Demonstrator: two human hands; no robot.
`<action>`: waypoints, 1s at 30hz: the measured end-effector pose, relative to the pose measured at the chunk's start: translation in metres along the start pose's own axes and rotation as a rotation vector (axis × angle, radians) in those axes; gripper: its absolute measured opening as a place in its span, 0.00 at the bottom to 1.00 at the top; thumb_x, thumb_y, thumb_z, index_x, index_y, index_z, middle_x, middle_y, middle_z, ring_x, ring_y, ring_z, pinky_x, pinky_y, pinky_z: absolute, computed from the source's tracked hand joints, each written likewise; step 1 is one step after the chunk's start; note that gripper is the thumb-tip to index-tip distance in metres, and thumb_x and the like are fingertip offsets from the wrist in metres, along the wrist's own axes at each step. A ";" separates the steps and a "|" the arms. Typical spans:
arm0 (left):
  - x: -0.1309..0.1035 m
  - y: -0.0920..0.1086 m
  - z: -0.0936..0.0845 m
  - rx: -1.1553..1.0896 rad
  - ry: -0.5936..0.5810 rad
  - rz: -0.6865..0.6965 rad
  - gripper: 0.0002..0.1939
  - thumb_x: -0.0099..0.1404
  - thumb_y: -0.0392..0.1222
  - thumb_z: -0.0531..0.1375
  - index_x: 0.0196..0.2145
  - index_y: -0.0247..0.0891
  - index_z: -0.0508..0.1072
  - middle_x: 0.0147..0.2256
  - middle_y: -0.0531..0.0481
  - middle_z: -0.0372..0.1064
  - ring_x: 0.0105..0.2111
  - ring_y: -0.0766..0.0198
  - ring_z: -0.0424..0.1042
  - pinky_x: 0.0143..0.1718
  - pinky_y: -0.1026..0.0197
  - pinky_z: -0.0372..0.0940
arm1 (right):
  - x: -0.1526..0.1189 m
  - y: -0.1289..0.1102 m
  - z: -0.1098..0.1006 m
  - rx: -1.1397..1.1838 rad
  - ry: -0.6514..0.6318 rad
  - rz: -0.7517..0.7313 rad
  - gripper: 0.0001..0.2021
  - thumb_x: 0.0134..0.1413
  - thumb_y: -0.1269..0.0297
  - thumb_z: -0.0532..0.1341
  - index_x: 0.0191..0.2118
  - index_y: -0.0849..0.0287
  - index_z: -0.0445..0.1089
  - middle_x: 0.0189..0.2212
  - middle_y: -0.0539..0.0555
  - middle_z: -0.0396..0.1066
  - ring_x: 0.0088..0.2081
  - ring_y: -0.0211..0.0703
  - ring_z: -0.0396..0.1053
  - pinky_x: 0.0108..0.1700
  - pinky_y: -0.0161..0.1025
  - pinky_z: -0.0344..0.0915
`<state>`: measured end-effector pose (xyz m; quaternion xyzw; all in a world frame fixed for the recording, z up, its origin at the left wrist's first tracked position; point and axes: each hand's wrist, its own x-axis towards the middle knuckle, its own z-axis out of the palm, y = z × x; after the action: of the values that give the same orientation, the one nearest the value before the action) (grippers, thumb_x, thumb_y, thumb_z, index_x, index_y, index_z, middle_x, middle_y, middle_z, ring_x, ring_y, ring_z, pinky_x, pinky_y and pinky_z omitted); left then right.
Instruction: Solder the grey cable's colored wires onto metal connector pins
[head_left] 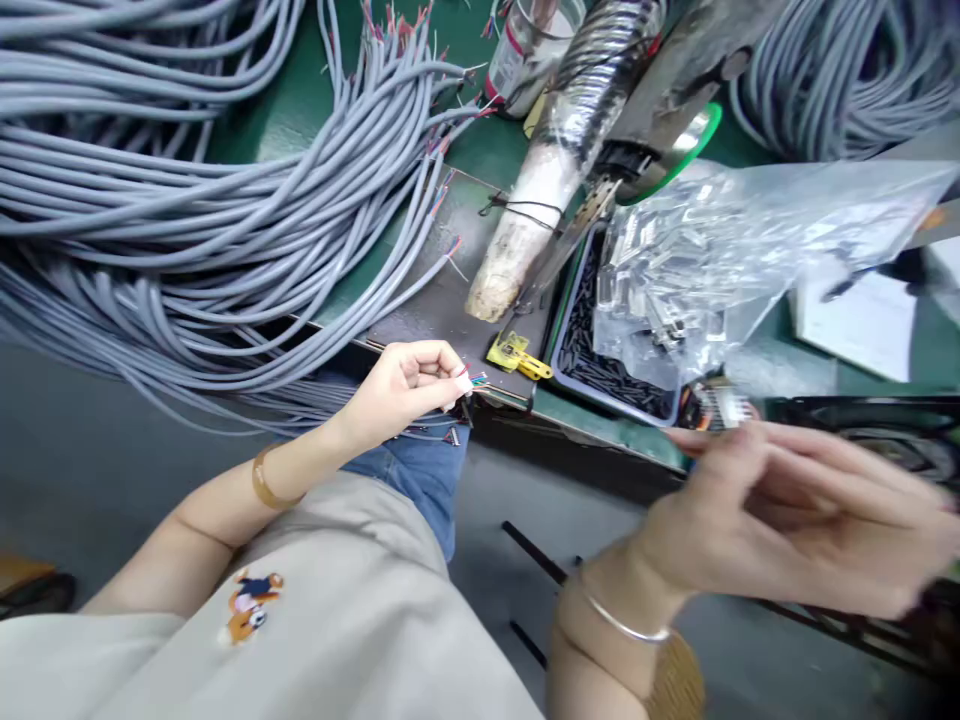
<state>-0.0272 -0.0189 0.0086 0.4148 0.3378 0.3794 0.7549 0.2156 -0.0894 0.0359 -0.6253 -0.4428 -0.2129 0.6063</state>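
Note:
My left hand (420,390) is closed at the front edge of the bench, with thumb and fingers pinching a cable end. Its thin coloured wires (478,381) poke out past the fingertips. My right hand (795,510) is raised at the right, blurred by motion, thumb against the fingers; whatever it pinches is too smeared to make out. Near its fingertips is a small heap of connector parts (716,405). A plastic tray (564,372) of small black sleeves sits between the hands, and a yellow cutter-like tool (525,361) lies just beyond my left hand.
Bundles of grey cable (225,220) cover the left of the bench. A foil-wrapped duct (555,160) slants down to the middle, beside a metal tool with green trim (675,150). A clear bag of metal parts (690,260) overlaps the tray. Behind stands a jar (525,50); right is coiled cable (832,80).

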 end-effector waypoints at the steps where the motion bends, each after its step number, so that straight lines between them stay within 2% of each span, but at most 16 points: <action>1: 0.002 0.000 0.005 0.023 0.015 0.015 0.12 0.57 0.38 0.70 0.25 0.34 0.69 0.22 0.56 0.63 0.21 0.76 0.56 0.22 0.70 0.51 | -0.009 -0.008 0.006 0.096 -0.042 -0.086 0.09 0.49 0.72 0.74 0.30 0.56 0.75 0.31 0.47 0.79 0.24 0.32 0.75 0.21 0.33 0.67; 3: 0.004 -0.002 0.012 0.043 0.023 0.033 0.11 0.56 0.36 0.69 0.25 0.34 0.69 0.22 0.57 0.62 0.22 0.76 0.57 0.25 0.70 0.54 | -0.027 -0.018 0.016 0.225 -0.147 -0.053 0.05 0.57 0.73 0.69 0.37 0.58 0.74 0.32 0.49 0.81 0.25 0.36 0.78 0.20 0.32 0.68; 6: 0.006 -0.006 0.016 0.043 0.033 0.041 0.10 0.56 0.37 0.69 0.26 0.33 0.71 0.24 0.56 0.65 0.24 0.74 0.60 0.27 0.69 0.57 | -0.049 -0.024 0.025 0.348 -0.334 0.161 0.05 0.61 0.72 0.67 0.38 0.58 0.70 0.34 0.49 0.79 0.29 0.38 0.80 0.27 0.34 0.77; 9: 0.008 -0.011 0.016 0.046 0.059 0.030 0.10 0.55 0.39 0.71 0.28 0.33 0.73 0.27 0.54 0.68 0.25 0.73 0.63 0.28 0.69 0.59 | -0.061 -0.024 0.030 0.456 -0.457 0.289 0.05 0.62 0.70 0.66 0.37 0.57 0.68 0.37 0.49 0.77 0.34 0.38 0.80 0.33 0.37 0.81; 13: 0.010 -0.013 0.015 0.080 0.079 0.025 0.10 0.55 0.40 0.71 0.27 0.33 0.74 0.26 0.53 0.67 0.23 0.74 0.59 0.24 0.69 0.53 | -0.062 -0.022 0.034 0.457 -0.560 0.334 0.07 0.63 0.70 0.65 0.34 0.56 0.67 0.39 0.49 0.75 0.34 0.36 0.80 0.36 0.35 0.80; 15: 0.012 -0.012 0.016 0.087 0.096 0.031 0.10 0.55 0.40 0.70 0.27 0.33 0.73 0.27 0.53 0.67 0.23 0.75 0.56 0.22 0.69 0.50 | -0.062 -0.021 0.036 0.442 -0.591 0.334 0.07 0.63 0.69 0.65 0.33 0.56 0.67 0.38 0.49 0.74 0.34 0.36 0.79 0.36 0.34 0.79; 18: 0.014 -0.013 0.017 0.082 0.111 0.039 0.11 0.54 0.38 0.69 0.25 0.34 0.70 0.29 0.51 0.70 0.23 0.75 0.58 0.22 0.69 0.51 | -0.065 -0.020 0.037 0.403 -0.605 0.305 0.06 0.62 0.70 0.65 0.35 0.56 0.69 0.40 0.50 0.77 0.38 0.38 0.80 0.37 0.34 0.79; 20: 0.016 -0.014 0.017 0.077 0.108 0.038 0.10 0.54 0.38 0.68 0.25 0.34 0.69 0.30 0.49 0.71 0.23 0.75 0.59 0.22 0.69 0.52 | -0.070 -0.019 0.037 0.392 -0.597 0.276 0.04 0.62 0.72 0.65 0.38 0.56 0.72 0.41 0.52 0.79 0.42 0.40 0.81 0.39 0.35 0.79; 23: 0.018 -0.016 0.016 0.075 0.103 0.048 0.10 0.55 0.38 0.68 0.25 0.34 0.70 0.29 0.49 0.72 0.24 0.74 0.62 0.23 0.69 0.54 | -0.076 -0.018 0.038 0.415 -0.589 0.264 0.06 0.63 0.73 0.64 0.43 0.55 0.74 0.43 0.52 0.81 0.46 0.41 0.81 0.45 0.38 0.80; 27: 0.020 -0.017 0.015 0.098 0.113 0.070 0.09 0.56 0.39 0.68 0.25 0.34 0.71 0.27 0.50 0.71 0.25 0.72 0.65 0.24 0.68 0.56 | -0.077 -0.020 0.039 0.422 -0.620 0.341 0.02 0.63 0.70 0.65 0.39 0.57 0.72 0.44 0.54 0.81 0.42 0.42 0.82 0.39 0.37 0.79; 30: 0.021 -0.016 0.016 0.110 0.125 0.087 0.08 0.56 0.39 0.68 0.26 0.34 0.72 0.28 0.50 0.72 0.26 0.72 0.66 0.25 0.68 0.59 | -0.074 -0.021 0.041 0.432 -0.615 0.316 0.05 0.60 0.70 0.67 0.35 0.57 0.71 0.43 0.53 0.82 0.45 0.42 0.81 0.44 0.39 0.79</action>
<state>0.0011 -0.0127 -0.0021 0.4454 0.3864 0.4180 0.6911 0.1494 -0.0747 -0.0185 -0.5783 -0.5364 0.1778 0.5884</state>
